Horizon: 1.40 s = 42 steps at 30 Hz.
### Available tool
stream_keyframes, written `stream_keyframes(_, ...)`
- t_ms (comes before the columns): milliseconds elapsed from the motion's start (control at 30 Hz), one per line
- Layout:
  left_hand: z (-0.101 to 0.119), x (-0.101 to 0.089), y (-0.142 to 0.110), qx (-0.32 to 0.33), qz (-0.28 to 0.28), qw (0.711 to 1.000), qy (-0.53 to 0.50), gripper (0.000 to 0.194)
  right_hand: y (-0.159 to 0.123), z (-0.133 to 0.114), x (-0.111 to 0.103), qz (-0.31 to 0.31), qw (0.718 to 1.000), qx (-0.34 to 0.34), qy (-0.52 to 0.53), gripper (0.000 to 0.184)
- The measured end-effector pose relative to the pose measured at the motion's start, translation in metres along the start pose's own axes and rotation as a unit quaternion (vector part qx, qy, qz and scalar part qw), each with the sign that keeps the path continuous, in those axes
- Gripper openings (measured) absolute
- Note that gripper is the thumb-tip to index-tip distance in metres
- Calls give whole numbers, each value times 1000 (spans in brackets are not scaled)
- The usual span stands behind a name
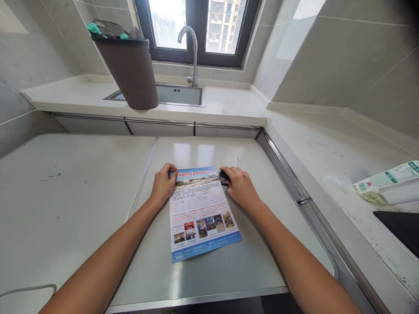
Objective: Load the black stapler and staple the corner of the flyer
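Note:
A printed flyer [200, 194] with blue borders, text and small photos lies on the white folding table [262, 261], slightly turned. My left hand [163, 184] pinches its upper left corner between thumb and fingers. At the upper right corner, my right hand [241, 185] is closed around a small black stapler [224, 176]. The stapler's front end meets the flyer's edge; whether paper sits between its jaws I cannot tell. Most of the stapler is covered by my fingers. Two tiny staple-like bits [239, 159] lie on the table beyond my right hand.
A brown bin [131, 74] holding bottles with green caps stands on the back counter, partly over the sink [180, 96]. Behind it rises a faucet [195, 52] below the window. On the right counter lie a green-and-white package [389, 181] and a black flat object [401, 231].

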<state>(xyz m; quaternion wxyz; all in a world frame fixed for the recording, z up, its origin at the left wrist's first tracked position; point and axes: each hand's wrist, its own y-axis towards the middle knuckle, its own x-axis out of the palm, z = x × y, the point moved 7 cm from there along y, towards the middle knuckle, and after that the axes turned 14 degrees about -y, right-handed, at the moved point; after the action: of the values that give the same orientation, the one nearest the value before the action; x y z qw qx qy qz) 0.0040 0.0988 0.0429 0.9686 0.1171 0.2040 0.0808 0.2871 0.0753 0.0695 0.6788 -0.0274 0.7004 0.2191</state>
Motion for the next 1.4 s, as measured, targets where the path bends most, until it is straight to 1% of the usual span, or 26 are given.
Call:
stream_keyframes(100, -2, 3, 0, -2, -20, 1000, 0, 13, 1, 26, 2, -1, 996, 92, 1, 52)
stream_keyframes(167, -4, 5, 1, 0, -31, 999, 20, 16, 0, 38, 6, -27, 990, 136, 15, 49)
stream_keyframes(233, -3, 7, 2, 20, -41, 998, 51, 16, -2, 45, 11, -59, 985, 161, 26, 38)
stream_keyframes(300, -1, 10, 2, 48, -57, 994, 76, 17, -3, 48, 13, -74, 982, 174, 20, 22)
stream_keyframes(333, -1, 12, 2, 58, -65, 993, 85, 18, -4, 49, 12, -70, 981, 182, 12, 17)
stream_keyframes(400, -2, 14, 2, 65, -73, 991, 95, 20, -5, 53, 6, -42, 977, 207, -7, 12)
stream_keyframes(467, -4, 14, 1, 61, -71, 991, 98, 23, -5, 57, -3, 2, 972, 232, -23, 9)
stream_keyframes(533, -5, 14, 1, 55, -70, 991, 97, 25, -5, 56, -15, 60, 969, 240, -21, 8)
stream_keyframes(600, -5, 14, 1, 52, -72, 991, 98, 26, -5, 47, -26, 108, 970, 216, 15, 9)
stream_keyframes(667, -5, 15, 1, 50, -77, 991, 100, 27, -5, 27, -30, 125, 975, 172, 71, 11)
stream_keyframes(733, -4, 15, 2, 52, -82, 990, 101, 28, -7, 0, -28, 106, 979, 120, 123, 12)
stream_keyframes(833, -2, 14, 4, 64, -77, 991, 86, 27, -13, -43, -19, 54, 984, 51, 161, 11)
stream_keyframes(933, -4, 7, 5, 44, -50, 997, 33, 25, -19, -73, -10, 9, 986, 11, 166, 13)
stream_keyframes(1000, -4, 2, 6, 26, -20, 999, 1, 24, -20, -82, -5, -14, 987, 5, 159, 14)
stream_keyframes(1067, -1, -4, 5, 25, 9, 1000, -14, 26, -20, -83, -1, -33, 988, 12, 149, 13)
stream_keyframes(1133, 2, -9, 5, 26, 26, 999, -34, 27, -19, -78, 0, -51, 989, 24, 138, 11)
stream_keyframes(1200, 3, -12, 6, 5, 23, 996, -88, 25, -17, -68, 1, -79, 988, 44, 122, 12)
stream_keyframes(1233, 2, -13, 7, -15, 15, 991, -135, 27, -17, -60, 2, -97, 987, 58, 113, 14)
stream_keyframes(1267, 0, -13, 8, -39, 5, 980, -193, 32, -17, -51, 2, -115, 985, 76, 103, 16)
stream_keyframes(1300, -2, -14, 9, -65, -5, 964, -258, 37, -17, -41, 2, -132, 982, 96, 93, 17)
stream_keyframes(1333, -4, -15, 10, -92, -12, 942, -323, 42, -18, -31, 1, -146, 979, 115, 82, 18)
stream_keyframes(1400, -7, -18, 11, -134, -16, 888, -439, 45, -17, -9, -1, -167, 973, 150, 59, 19)
